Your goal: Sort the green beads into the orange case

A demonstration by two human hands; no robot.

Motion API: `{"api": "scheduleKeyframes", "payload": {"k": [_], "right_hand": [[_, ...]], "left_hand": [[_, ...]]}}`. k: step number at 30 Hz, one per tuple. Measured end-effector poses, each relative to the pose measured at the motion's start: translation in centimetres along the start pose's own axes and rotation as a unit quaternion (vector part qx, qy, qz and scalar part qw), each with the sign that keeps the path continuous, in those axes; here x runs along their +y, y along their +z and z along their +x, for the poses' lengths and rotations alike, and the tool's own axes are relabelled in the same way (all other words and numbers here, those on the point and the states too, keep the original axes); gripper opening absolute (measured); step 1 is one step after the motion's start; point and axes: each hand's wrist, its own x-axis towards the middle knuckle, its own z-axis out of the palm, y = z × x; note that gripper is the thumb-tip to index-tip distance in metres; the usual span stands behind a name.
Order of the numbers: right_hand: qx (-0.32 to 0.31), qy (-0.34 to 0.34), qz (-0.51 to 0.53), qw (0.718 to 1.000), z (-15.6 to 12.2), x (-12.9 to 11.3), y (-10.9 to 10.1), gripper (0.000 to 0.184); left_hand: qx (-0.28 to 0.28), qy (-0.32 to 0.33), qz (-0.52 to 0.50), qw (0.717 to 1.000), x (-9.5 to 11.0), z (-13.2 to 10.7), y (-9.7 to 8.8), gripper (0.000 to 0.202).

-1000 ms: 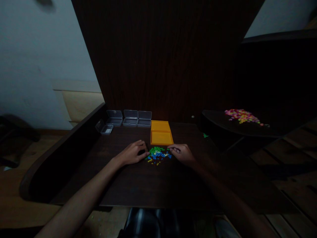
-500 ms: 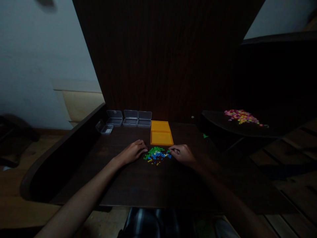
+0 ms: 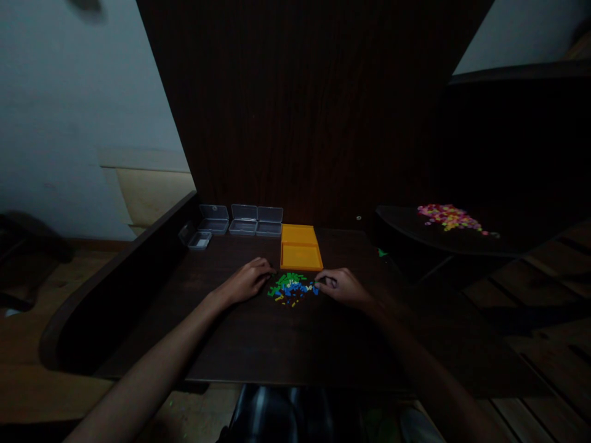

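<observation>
A small heap of tiny green, blue and yellow pieces (image 3: 290, 288) lies on the dark wooden table (image 3: 258, 344). My left hand (image 3: 247, 280) rests palm down at the heap's left edge, its fingers curled and its fingertips touching the pieces. On the heap's right edge sits my right hand (image 3: 340, 286), fingers bent in a loose pinch by the pieces. What it holds, if anything, is too small to make out. An open orange box (image 3: 300, 255) stands just behind the heap.
Three clear plastic boxes (image 3: 242, 219) stand open at the table's back left, with a smaller one (image 3: 199, 240) beside them. A dark side table (image 3: 438, 237) at the right bears a pile of pink and yellow pieces (image 3: 447, 216). One green piece (image 3: 381, 252) lies near it.
Both hands have shifted only slightly at the heap's edges. The heap looks a little more gathered. Nothing else has moved.
</observation>
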Motion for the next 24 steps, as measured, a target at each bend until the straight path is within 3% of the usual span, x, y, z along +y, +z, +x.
{"api": "scheduleKeyframes", "payload": {"k": [18,24], "right_hand": [[-0.002,0.006,0.003,1.0,0.05,0.0,0.07,0.027],[0.013,0.014,-0.004,1.0,-0.04,-0.14,0.19,0.026]], "left_hand": [[0.004,-0.039,0.032,0.999,0.45,0.26,0.41,0.024],[0.001,-0.021,-0.002,1.0,0.79,0.37,0.58,0.034]]}}
